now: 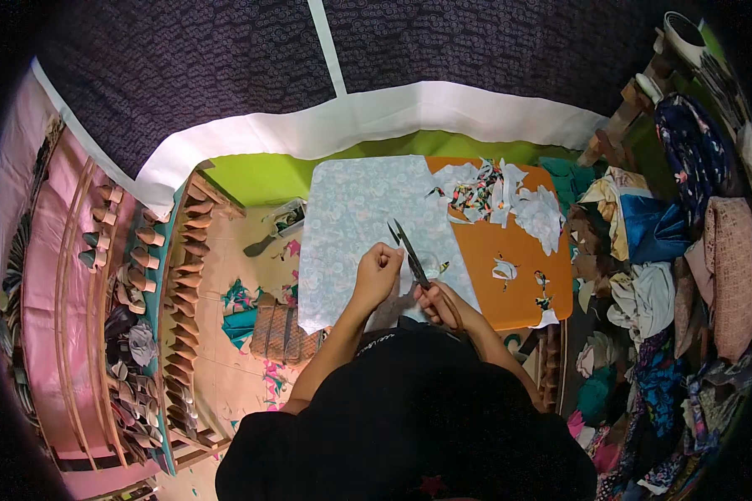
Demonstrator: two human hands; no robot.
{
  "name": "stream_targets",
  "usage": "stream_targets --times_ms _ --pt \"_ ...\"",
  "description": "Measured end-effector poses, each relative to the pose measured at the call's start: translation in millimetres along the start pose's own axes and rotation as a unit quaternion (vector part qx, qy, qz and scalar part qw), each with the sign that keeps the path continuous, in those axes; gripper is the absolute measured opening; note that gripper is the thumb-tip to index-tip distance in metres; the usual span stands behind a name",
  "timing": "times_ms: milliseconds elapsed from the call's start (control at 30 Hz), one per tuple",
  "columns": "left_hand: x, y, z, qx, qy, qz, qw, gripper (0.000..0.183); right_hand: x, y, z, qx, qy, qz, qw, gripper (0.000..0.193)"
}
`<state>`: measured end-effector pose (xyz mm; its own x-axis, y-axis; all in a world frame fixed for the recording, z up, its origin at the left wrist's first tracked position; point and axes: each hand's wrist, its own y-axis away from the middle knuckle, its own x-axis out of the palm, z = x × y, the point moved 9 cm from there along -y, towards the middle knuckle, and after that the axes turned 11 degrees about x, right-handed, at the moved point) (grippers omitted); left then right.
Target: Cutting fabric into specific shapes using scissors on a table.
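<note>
My right hand (439, 306) is wrapped round the handles of a pair of large dark scissors (417, 269). Their blades point up and away from me, tips slightly apart. Close beside the blades, my left hand (379, 273) is closed with its fingers curled in; whatever it grips, if anything, is hidden. Beneath both hands lies a pale, faintly patterned cloth (355, 209), spread over the left part of an orange table (474, 265). A small printed scrap (439, 268) shows just right of the blades.
Cut scraps (497, 196) are heaped at the table's far right. Smaller offcuts (505, 269) lie nearer. Wooden racks of shoe forms (185, 313) line the left side. Piled fabrics (643, 305) crowd the right. A brown woven bag (280, 330) stands on the scrap-strewn floor.
</note>
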<state>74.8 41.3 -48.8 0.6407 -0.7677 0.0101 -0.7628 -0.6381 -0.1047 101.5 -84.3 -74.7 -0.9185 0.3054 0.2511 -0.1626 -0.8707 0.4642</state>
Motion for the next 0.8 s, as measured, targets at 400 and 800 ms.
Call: stream_targets --times_ms 400,800 --pt "-3.6 6.0 -5.1 0.009 -0.008 0.005 1.0 0.022 6.9 -2.1 -18.6 0.04 -0.002 0.011 0.999 0.06" --pt "-3.6 14.4 -0.6 -0.005 -0.018 -0.021 1.0 0.022 23.0 2.8 -21.7 0.097 -0.169 0.076 0.978 0.08"
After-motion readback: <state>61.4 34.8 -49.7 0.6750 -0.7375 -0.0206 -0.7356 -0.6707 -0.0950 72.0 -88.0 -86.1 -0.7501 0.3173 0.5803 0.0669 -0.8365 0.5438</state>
